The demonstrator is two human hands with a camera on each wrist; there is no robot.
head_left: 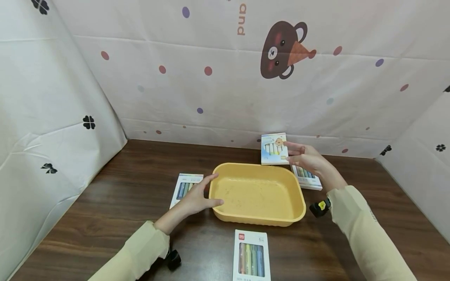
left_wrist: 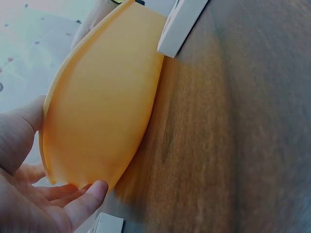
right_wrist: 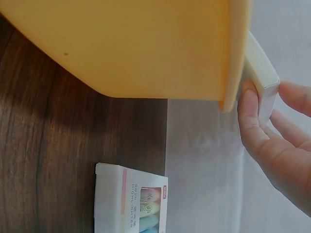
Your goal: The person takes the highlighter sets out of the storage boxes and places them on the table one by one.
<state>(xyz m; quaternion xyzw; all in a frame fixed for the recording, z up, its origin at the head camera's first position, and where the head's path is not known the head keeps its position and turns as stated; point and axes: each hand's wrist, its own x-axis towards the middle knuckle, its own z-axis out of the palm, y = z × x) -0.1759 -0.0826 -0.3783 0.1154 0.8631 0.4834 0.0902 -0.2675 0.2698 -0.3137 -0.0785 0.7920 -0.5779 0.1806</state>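
A shallow yellow plastic tray (head_left: pixel 258 220) sits mid-table in the head view. My left hand (head_left: pixel 198 198) grips its left end, thumb and fingers spread along the rim; the left wrist view shows fingertips (left_wrist: pixel 99 187) against the tray's underside edge. With thumb and fingers, my right hand (head_left: pixel 307 158) pinches the right side of a small blue-and-white marker box (head_left: pixel 272 158). That box is held at the tray's far rim, and only its white edge (right_wrist: pixel 265 73) shows past the rim in the right wrist view.
White highlighter boxes lie around the tray: one in front (head_left: pixel 251 255), another at the left (head_left: pixel 181 187) partly behind my left hand, a third at the right (head_left: pixel 309 181) below my right hand. A patterned white cloth (head_left: pixel 228 97) hangs behind the wooden table (head_left: pixel 105 218).
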